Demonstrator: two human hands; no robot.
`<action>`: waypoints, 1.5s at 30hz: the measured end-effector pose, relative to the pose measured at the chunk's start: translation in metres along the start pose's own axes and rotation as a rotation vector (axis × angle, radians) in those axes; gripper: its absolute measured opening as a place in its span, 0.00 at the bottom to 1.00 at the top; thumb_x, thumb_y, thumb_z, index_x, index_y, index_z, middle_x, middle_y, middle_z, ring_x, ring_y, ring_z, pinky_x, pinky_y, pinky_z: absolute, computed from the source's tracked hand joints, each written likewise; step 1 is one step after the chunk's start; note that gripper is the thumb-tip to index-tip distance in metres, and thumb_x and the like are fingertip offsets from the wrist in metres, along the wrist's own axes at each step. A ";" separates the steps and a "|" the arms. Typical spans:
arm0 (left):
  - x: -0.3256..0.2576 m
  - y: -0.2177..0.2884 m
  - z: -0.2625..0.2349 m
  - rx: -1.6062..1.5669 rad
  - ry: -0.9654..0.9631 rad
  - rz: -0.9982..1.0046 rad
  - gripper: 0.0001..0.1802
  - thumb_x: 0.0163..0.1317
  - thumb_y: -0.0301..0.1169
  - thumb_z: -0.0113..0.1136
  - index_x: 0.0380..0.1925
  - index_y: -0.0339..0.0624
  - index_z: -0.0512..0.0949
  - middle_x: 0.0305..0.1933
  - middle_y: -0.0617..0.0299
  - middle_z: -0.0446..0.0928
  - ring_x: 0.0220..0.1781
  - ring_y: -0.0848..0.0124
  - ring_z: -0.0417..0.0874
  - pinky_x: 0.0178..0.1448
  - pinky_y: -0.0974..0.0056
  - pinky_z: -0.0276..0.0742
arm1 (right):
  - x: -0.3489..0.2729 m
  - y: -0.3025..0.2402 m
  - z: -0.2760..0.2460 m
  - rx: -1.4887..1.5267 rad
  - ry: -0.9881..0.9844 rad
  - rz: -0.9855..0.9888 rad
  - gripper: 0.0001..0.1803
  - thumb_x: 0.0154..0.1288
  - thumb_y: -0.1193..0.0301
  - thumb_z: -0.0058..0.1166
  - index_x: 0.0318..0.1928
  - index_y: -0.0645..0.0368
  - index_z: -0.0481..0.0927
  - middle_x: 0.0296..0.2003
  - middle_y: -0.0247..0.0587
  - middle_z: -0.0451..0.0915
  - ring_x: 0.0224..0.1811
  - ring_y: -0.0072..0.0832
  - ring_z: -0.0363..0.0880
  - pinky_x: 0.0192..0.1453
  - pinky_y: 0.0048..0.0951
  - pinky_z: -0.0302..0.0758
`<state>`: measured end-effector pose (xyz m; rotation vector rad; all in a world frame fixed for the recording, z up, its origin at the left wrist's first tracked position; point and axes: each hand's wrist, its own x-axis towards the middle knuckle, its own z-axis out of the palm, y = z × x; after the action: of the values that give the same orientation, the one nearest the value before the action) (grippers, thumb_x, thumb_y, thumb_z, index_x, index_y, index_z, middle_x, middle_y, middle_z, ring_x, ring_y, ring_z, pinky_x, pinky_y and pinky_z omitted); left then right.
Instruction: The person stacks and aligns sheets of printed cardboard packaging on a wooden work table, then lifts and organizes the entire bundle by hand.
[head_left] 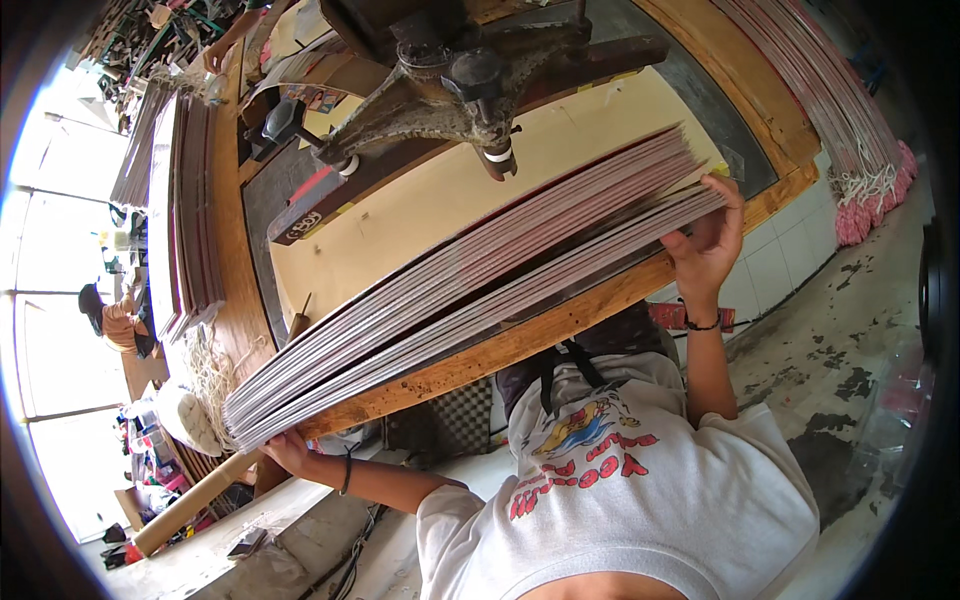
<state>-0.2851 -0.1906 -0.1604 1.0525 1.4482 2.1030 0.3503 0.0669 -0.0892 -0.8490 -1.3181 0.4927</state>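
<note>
A long stack of thin flat boards with grey and reddish edges lies along the near side of the bench. At its right end a dark gap parts the front bundle of boards from the rest; the gap narrows toward the left end. My right hand is closed on the front bundle's right end, thumb on the near side, fingers over the far side. My left hand is at the left end, against the lower corner of the boards; its fingers are partly hidden there. A dark-handled pointed tool lies behind the stack.
A heavy metal clamp frame with knobs overhangs a tan sheet on the wood-edged bench. Strung board bundles stand right and left. White string and a cardboard tube are at lower left.
</note>
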 end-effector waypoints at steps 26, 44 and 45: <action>0.002 -0.004 -0.003 0.006 -0.003 0.060 0.58 0.46 0.56 0.80 0.72 0.43 0.61 0.75 0.54 0.64 0.74 0.52 0.65 0.78 0.41 0.59 | 0.015 0.007 -0.008 0.293 -0.286 0.412 0.66 0.46 0.43 0.77 0.75 0.65 0.54 0.73 0.44 0.62 0.74 0.30 0.62 0.78 0.36 0.59; 0.007 0.003 0.000 0.176 -0.024 -0.006 0.70 0.50 0.76 0.61 0.79 0.37 0.46 0.78 0.40 0.56 0.78 0.46 0.60 0.79 0.44 0.60 | 0.020 0.003 -0.004 0.310 -0.329 0.401 0.72 0.44 0.42 0.77 0.78 0.65 0.48 0.74 0.46 0.60 0.77 0.34 0.56 0.79 0.39 0.54; 0.005 0.002 0.000 0.168 0.006 -0.010 0.69 0.51 0.75 0.61 0.79 0.37 0.47 0.78 0.40 0.57 0.78 0.45 0.61 0.80 0.43 0.59 | 0.023 0.002 -0.006 0.260 -0.343 0.410 0.71 0.44 0.41 0.76 0.78 0.65 0.49 0.73 0.46 0.62 0.76 0.34 0.58 0.79 0.39 0.56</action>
<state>-0.2882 -0.1876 -0.1567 1.0972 1.6531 2.0069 0.3610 0.0832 -0.0764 -0.8410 -1.3510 1.1490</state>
